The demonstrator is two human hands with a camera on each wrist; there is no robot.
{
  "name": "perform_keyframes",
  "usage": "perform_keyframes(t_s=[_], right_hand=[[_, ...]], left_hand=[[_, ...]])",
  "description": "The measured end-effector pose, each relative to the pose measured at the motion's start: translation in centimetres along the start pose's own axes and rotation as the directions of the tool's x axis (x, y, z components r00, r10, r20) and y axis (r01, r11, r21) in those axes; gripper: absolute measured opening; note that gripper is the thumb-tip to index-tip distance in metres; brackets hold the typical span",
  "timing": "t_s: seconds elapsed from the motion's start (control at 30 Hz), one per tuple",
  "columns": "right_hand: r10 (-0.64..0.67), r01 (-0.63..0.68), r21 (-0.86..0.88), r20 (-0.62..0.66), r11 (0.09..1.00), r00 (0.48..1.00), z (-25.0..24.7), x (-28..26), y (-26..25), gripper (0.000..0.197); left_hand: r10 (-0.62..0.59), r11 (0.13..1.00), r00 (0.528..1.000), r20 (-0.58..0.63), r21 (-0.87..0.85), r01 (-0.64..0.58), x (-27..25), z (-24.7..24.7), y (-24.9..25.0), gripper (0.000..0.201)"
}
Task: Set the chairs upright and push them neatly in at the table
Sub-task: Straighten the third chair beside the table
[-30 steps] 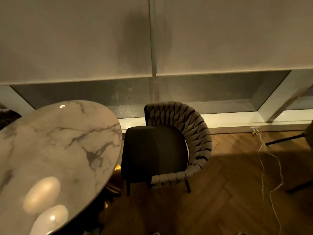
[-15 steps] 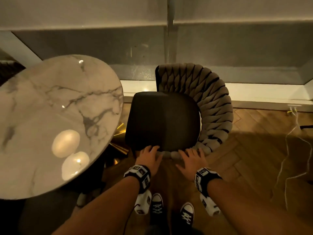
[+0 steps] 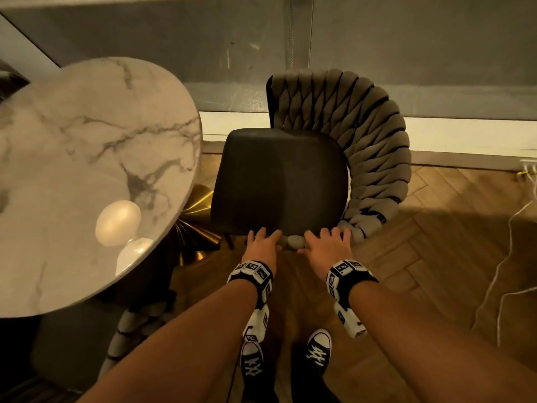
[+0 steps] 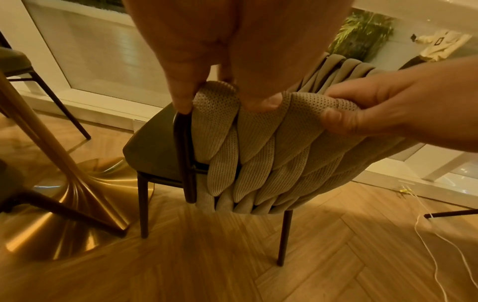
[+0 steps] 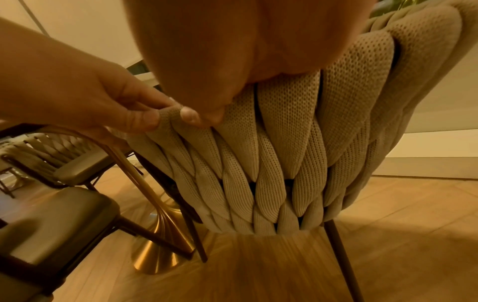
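Observation:
An upright chair [image 3: 279, 181] with a dark seat and a woven beige backrest [image 3: 374, 146] stands just right of the round marble table [image 3: 72, 170]. My left hand [image 3: 263, 241] and right hand [image 3: 327, 242] grip the near end of the backrest side by side. In the left wrist view the left hand [image 4: 222, 87] curls over the backrest's top edge [image 4: 258, 163] by the dark frame tube, with the right hand [image 4: 362, 114] pinching the weave beside it. In the right wrist view the right hand [image 5: 220, 81] presses its thumb on the weave [image 5: 284, 163]; the left hand [image 5: 116, 110] holds on at the left.
The table's gold pedestal base [image 4: 77, 204] sits close to the chair's legs. A second woven chair [image 3: 130, 330] stands tucked under the table at lower left, and others [image 5: 64, 214] stand beyond. A white cable [image 3: 505, 257] trails over the parquet on the right. A glass wall runs behind.
A second ago no hands were in view. Both hands then came down onto the chair's backrest and now hold it. The view has tilted down and closer; the chair looks unmoved.

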State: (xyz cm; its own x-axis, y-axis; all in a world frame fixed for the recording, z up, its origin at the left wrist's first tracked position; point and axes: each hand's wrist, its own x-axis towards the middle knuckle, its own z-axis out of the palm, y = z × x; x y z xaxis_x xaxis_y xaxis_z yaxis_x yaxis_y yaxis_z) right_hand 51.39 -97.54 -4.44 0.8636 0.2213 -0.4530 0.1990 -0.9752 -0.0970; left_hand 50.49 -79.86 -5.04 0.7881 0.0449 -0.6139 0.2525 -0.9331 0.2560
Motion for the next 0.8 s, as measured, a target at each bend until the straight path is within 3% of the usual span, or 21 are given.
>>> perform_keyframes(t_s=[0.3, 0.8], right_hand=[[0.029, -0.035, 0.087, 0.065, 0.996, 0.997, -1.0, 2.7, -2.6, 0.045], [0.023, -0.037, 0.149, 0.098, 0.988, 0.995, -0.7, 1.0, -3.8, 0.042]], left_hand=[[-0.012, 1.000, 0.989, -0.150, 0.008, 0.014, 0.7, -1.2, -2.4, 0.051], [0.035, 0.997, 0.992, -0.123, 0.076, -0.026, -1.4, -1.7, -4.1, 0.047]])
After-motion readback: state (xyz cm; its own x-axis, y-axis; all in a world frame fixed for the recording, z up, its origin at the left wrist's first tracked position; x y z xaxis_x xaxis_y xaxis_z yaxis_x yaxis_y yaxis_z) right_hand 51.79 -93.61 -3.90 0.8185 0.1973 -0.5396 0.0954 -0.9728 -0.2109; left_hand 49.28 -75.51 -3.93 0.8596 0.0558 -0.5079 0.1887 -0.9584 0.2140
